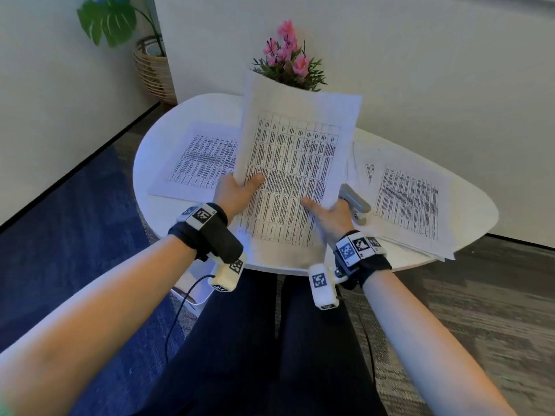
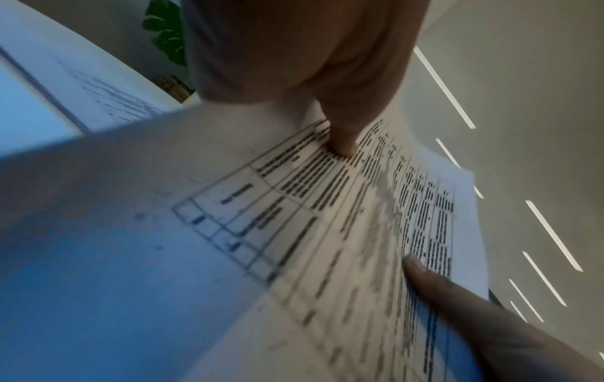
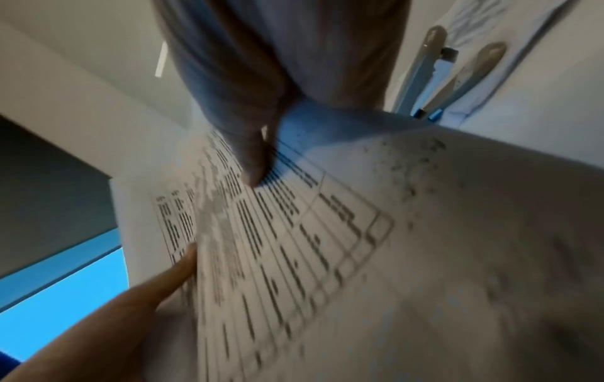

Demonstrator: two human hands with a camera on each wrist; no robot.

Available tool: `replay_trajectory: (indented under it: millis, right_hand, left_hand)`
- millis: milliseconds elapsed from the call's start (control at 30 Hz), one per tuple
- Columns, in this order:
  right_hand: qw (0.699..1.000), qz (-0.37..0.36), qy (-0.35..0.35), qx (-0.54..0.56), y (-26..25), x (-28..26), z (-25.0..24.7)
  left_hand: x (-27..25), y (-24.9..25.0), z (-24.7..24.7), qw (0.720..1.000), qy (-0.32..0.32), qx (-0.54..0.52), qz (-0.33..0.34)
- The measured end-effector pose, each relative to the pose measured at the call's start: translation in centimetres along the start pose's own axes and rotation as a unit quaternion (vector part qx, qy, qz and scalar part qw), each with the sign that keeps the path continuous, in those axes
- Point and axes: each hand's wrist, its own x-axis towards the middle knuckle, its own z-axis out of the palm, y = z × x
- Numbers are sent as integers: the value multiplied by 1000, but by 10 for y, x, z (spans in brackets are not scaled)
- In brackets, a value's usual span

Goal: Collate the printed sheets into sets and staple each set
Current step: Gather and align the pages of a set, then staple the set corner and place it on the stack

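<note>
Fingers: we see both thumbs pressed on the printed face of the held sheets point(image 1: 288, 175), the other fingers hidden behind the paper, so each hand pinches the set.
Left hand point(image 1: 237, 193): we find it gripping the set's left edge, its thumb point(image 2: 343, 144) lying across the table print.
Right hand point(image 1: 327, 216): we find it gripping the lower right edge, its thumb point(image 3: 253, 165) on the text.
Held sheets: we see them lifted above the white table point(image 1: 468, 202), tilted up, top edge curling in front of the pink flowers point(image 1: 288, 55).
Left pile point(image 1: 198, 160): flat on the table, beside the left hand.
Right pile point(image 1: 411, 199): loosely fanned on the table.
Stapler point(image 1: 356, 204): we see it lying by the right pile, just beyond the right hand.
</note>
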Motion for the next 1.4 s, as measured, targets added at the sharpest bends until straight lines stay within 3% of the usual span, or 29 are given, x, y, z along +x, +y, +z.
replay_trajectory:
  millis: [100, 200, 267, 400, 433, 500, 600, 667, 767, 833, 933, 1033, 1100, 1267, 1400]
  right_hand:
    - [993, -47, -31, -108, -23, 6, -18]
    - [975, -88, 45, -201, -28, 45, -51]
    - [927, -82, 75, -357, -22, 73, -68]
    - [815, -3, -16, -580, -4, 95, -76]
    - [799, 5, -30, -600, 2, 98, -75]
    - [806, 27, -21, -591, 9, 103, -72]
    - [823, 54, 4, -566, 20, 106, -73]
    - [863, 51, 31, -501, 20, 102, -75]
    - [940, -17, 123, -317, -4, 83, -79]
    - [964, -95, 202, -142, -36, 61, -79]
    - [943, -182, 248, 130, -98, 31, -75]
    - [904, -161, 203, 339, -144, 20, -64]
    - [903, -147, 184, 359, -158, 23, -56]
    - [946, -153, 143, 246, -161, 25, -26]
    - [947, -145, 126, 258, -152, 28, -17]
  left_hand:
    - [-2, -1, -14, 999, -4, 39, -32]
    - [-9, -3, -27, 995, -25, 84, -46]
    - [-16, -5, -35, 991, -45, 113, -49]
    - [-24, -7, -44, 987, -70, 118, -79]
    - [-25, -7, -45, 988, -73, 108, -85]
    - [-27, -7, -47, 988, -70, 90, -99]
    - [-26, -8, -49, 989, -58, 79, -113]
    - [-24, -7, -50, 989, -46, 77, -120]
    - [-21, -3, -50, 989, -41, 79, -120]
    - [-18, 1, -49, 988, -39, 89, -117]
    - [-15, 7, -41, 985, -48, 132, -99]
    - [-14, 15, -28, 978, -57, 188, -68]
    - [-17, 19, -20, 973, -64, 216, -47]
    - [-23, 24, -10, 966, -69, 247, -17]
    - [-25, 23, -9, 958, -71, 279, -14]
